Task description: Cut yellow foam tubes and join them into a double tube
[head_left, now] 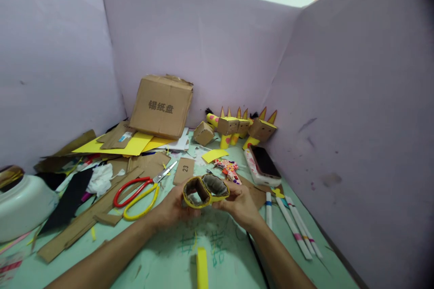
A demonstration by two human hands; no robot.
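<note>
Two short cardboard tubes covered in yellow paper are held side by side above the table, their hollow ends facing me. My left hand (176, 205) grips the left tube (186, 201) from its outer side. Around the right tube (221, 198) the fingers of my right hand (239, 203) are closed. The tubes touch along the middle. Below them on the table lies a yellow strip (202, 268). Left of my left hand are scissors (156, 186) with one red and one yellow handle, blades apart.
Cardboard giraffe-like figures (237, 126) stand at the back beside a small cardboard block (204, 133). A cardboard box (162, 106) leans on the back wall. A phone (265, 161) and several markers (294, 230) lie right; a white container (25, 207) and scraps lie left.
</note>
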